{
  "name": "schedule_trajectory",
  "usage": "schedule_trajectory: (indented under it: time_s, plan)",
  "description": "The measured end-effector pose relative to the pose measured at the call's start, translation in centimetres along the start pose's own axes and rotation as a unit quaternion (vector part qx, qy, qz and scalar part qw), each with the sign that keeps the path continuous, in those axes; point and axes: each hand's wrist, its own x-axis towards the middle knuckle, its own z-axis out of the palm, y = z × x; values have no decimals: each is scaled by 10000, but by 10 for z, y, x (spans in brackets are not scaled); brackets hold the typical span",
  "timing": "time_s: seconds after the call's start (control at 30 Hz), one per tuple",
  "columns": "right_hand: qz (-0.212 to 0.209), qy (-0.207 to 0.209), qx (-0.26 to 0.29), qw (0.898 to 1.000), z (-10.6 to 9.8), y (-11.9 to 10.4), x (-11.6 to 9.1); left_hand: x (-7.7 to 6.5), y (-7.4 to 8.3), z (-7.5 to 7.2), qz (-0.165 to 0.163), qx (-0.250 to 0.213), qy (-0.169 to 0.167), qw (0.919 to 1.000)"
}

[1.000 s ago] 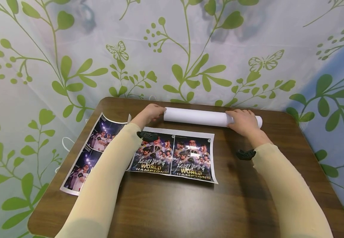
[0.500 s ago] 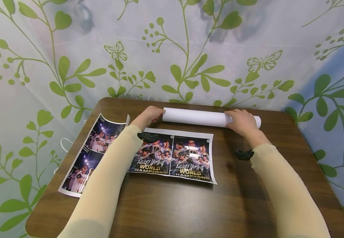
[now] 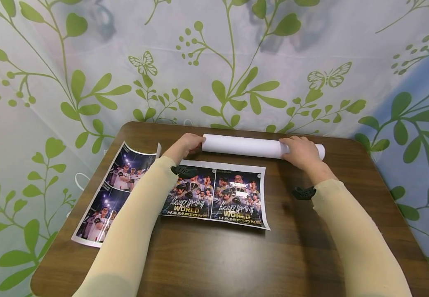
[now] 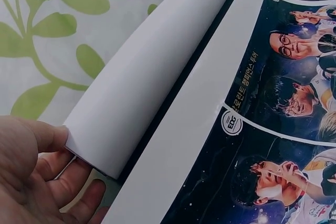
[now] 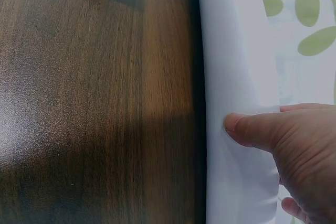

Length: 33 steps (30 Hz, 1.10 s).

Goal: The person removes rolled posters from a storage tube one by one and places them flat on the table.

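Note:
A white roll of paper (image 3: 242, 146) lies along the back of the brown table. My left hand (image 3: 189, 144) pinches its left end; in the left wrist view the thumb of that hand (image 4: 31, 171) sits on the paper edge, with fingers curled beneath. Toward the other end, my right hand (image 3: 301, 152) grips the roll from above. The right wrist view shows the thumb (image 5: 249, 128) across the white paper (image 5: 239, 66), the other fingers mostly hidden behind. In front of the roll lies a glossy poster sheet (image 3: 236, 194) with two matching prints, partly covered by my left forearm.
Another printed poster sheet (image 3: 101, 206) lies at the table's left side, its upper corner curling up. The wooden table (image 3: 229, 260) stands against a curtain (image 3: 185, 53) with green leaves and butterflies. A white cable (image 3: 81, 178) loops beside the left edge.
The view has shifted slightly. Both hands keep their hold on the paper roll, which stays in nearly the same place.

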Motion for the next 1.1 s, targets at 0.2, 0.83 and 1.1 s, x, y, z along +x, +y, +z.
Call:
schedule_trajectory:
  time_s: [0.2,0.83,1.1]
  plan:
    - [-6,14,29,10000,0,0,-1,3,-2,1,-64,-37,17,10000]
    - [44,-61,33,10000,-2,-2,-1,6,-4,0,-208,-154,-46,9997]
    - [60,-94,39,9999,-2,-2,-1,6,-2,-1,-304,-67,9,9995]
